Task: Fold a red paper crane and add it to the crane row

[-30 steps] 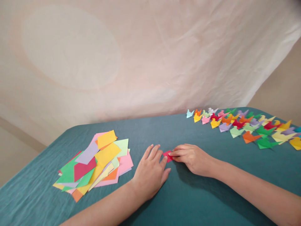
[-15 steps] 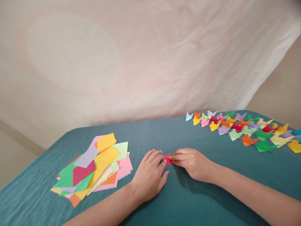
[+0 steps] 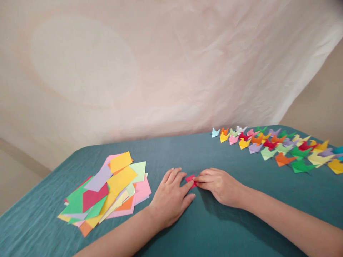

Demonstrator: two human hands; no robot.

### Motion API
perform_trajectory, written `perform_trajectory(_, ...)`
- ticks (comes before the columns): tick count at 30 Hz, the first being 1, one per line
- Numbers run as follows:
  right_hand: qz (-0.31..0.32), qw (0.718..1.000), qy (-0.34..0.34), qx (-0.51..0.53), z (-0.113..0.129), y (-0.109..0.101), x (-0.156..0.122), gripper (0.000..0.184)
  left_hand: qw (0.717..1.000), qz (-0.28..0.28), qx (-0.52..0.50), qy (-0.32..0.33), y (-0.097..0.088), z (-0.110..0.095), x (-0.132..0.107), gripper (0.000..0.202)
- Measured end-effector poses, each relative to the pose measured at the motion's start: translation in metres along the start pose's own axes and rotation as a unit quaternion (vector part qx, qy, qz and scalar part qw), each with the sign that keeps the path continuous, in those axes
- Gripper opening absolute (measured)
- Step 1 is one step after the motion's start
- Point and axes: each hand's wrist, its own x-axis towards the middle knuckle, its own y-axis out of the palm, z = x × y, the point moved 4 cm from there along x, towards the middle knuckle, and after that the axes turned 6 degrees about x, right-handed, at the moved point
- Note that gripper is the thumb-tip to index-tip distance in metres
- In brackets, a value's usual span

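A small folded piece of red paper (image 3: pixel 189 178) lies on the green-blue cloth between both hands. My left hand (image 3: pixel 173 196) rests palm down at its left, fingers stretched out, with the index fingertip pressing on the paper. From the right, my right hand (image 3: pixel 215 185) pinches the paper's right edge between thumb and fingers. The fingertips cover part of the paper, so its exact fold cannot be made out.
A loose pile of coloured paper sheets (image 3: pixel 95 196) lies to the left. Several folded paper birds (image 3: pixel 284 159) stand in rows at the far right. The cloth-covered table (image 3: pixel 171 150) ends at a pale hanging sheet (image 3: pixel 160 71).
My left index finger has slid slightly right and down across the red paper, uncovering its upper left part. My right hand has stayed almost still, pinching the paper's edge.
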Motion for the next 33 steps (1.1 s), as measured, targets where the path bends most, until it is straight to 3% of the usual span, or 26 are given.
perform_trajectory(8, -0.002, 1.000, 0.007, 0.008, -0.001, 0.002, 0.000, 0.032, 1.000, -0.013, -0.007, -0.001, -0.002, 0.004, 0.003, 0.030)
perform_trajectory(14, -0.021, 0.999, 0.018, 0.036, -0.001, -0.001, 0.000, 0.038, 0.990, -0.049, -0.131, -0.012, 0.016, 0.019, 0.005, 0.025)
perform_trajectory(19, -0.039, 0.999, 0.017, 0.032, 0.000, -0.002, 0.001, 0.037, 0.972, -0.068, -0.211, -0.081, 0.021, 0.034, 0.012, 0.021)
perform_trajectory(22, -0.042, 0.998, 0.015, 0.034, 0.000, -0.002, 0.001, 0.035, 0.971, -0.050, -0.206, -0.109, 0.021, 0.038, 0.019, 0.018)
perform_trajectory(28, -0.045, 0.998, 0.015, 0.032, 0.001, -0.002, -0.001, 0.033, 0.977, 0.002, -0.180, -0.115, 0.026, 0.035, 0.034, 0.035)
perform_trajectory(33, -0.046, 0.998, 0.017, 0.028, 0.003, -0.004, 0.000, 0.031, 0.974, 0.000, -0.190, -0.123, 0.028, 0.034, 0.034, 0.030)
